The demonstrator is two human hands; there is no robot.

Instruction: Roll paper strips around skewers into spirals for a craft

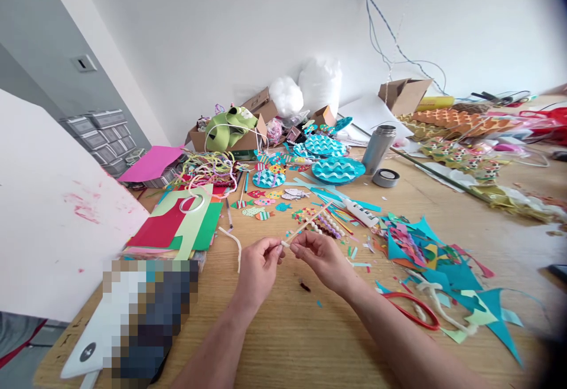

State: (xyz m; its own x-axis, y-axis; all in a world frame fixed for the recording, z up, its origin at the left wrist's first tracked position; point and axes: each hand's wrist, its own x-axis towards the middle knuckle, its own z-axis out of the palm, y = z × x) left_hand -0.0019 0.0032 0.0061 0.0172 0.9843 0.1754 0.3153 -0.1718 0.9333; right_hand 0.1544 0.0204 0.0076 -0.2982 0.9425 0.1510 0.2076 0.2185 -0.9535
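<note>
My left hand (262, 265) and my right hand (322, 258) meet above the wooden table, fingertips pinched close together. Between them is a thin wooden stick (310, 222) that slants up and to the right, with a small piece of white fuzzy strip (284, 244) at its lower end. The left fingers pinch the strip, and the right fingers close on the stick and strip near the same spot. Another white fuzzy strip (234, 241) lies left of my left hand. Beyond the hands are colourful paper fish (264, 202) and strings of beads (325, 225).
A glue bottle (361, 213), a grey flask (379, 148) and its lid (385, 177) stand or lie farther back. Blue paper scraps (456, 277) and a red loop (414, 311) spread at the right. Coloured paper (199, 224) is stacked at the left.
</note>
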